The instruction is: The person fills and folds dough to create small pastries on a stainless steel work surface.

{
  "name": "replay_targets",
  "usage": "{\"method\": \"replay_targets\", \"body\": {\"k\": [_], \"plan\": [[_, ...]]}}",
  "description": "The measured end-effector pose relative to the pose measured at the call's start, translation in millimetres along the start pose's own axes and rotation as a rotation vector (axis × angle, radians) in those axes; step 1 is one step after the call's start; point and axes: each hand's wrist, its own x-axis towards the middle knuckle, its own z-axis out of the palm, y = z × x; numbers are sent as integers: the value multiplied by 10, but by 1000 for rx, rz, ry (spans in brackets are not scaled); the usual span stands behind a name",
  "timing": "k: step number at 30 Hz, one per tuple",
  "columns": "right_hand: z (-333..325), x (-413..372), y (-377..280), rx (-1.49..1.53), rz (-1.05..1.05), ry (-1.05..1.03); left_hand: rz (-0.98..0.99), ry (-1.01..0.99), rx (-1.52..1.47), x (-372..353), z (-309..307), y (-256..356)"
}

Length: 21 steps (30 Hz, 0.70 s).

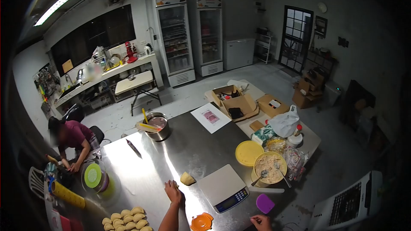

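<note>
My left hand (173, 191) lies on the steel table with its fingers stretched forward, just left of a pale lump of dough (187, 179). At the bottom edge, my right hand (260, 222) has its fingers curled together; whether anything is in them is hidden. Just above it lies a purple dough scraper (265, 204). Between my two arms sits an orange dumpling mold (201, 222). A digital scale (217, 184) stands beyond it, its plate bare. Left of my left forearm, several folded dumplings (126, 219) are set out in rows.
A tub of filling (270, 162) with two spoons stands right of the scale, beside a yellow lid (249, 153). Further back are a steel pot (158, 133) and a printed sheet (210, 117). Another person (77, 139) sits at the left, near a green-lidded container (93, 175).
</note>
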Motion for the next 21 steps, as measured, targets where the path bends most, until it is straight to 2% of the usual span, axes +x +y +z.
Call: {"method": "replay_targets", "body": {"k": [1,3,4,5,6,7,9,10,14,17,19,21], "plan": [[-102,-29,-131,-7,9,12,41,-80,214,-3,62,-12],[-302,-120,-374,30,234,74,-9,-140,148,14,116,-13],[-306,-142,-295,181,207,95,-21,-121,184,39,45,57],[-320,-171,-231,181,215,97,-34,-98,221,52,-1,105],[-344,-167,-285,172,223,117,51,13,303,34,-10,121],[-365,-167,-308,162,228,134,48,8,308,32,-46,111],[-378,-126,-252,137,239,106,60,-67,202,93,-103,100],[-402,-101,-306,143,262,98,162,66,140,77,-33,27],[-360,3,-129,232,275,93,196,133,139,42,30,-43],[-361,63,-219,204,331,68,174,120,159,73,8,-4],[-309,120,-2,141,328,42,169,144,207,130,89,-71],[-341,176,154,47,249,53,160,137,281,187,166,-175]]}}
